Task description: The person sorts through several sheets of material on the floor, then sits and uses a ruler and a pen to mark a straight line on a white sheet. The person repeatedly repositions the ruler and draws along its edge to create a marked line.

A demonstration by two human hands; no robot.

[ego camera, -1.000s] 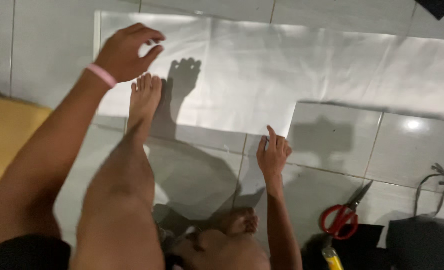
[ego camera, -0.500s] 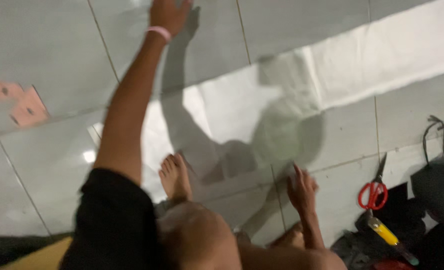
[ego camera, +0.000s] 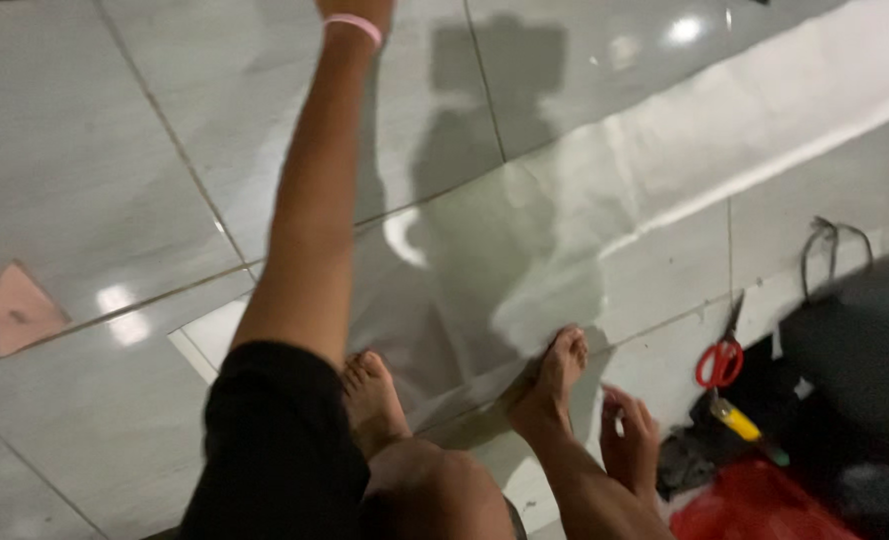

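Left hand (ego camera: pixel 357 10) stretched far up the frame, mostly cut off by the top edge, pink wristband visible; its grip cannot be told; right hand (ego camera: pixel 629 440) low on the floor, fingers spread apart, holding nothing, resting at the near edge of the clear plastic sheet (ego camera: pixel 605 190); sheet lies flat across the grey floor tiles (ego camera: pixel 85 150); both bare feet (ego camera: pixel 555 375) press on its near edge; red-handled scissors (ego camera: pixel 720 360) lie just right of the hand, beside a dark bag (ego camera: pixel 855 350); risk as I judge it: glossy film under feet could slip or crease when pulled; open scissors near fingers could nick them.
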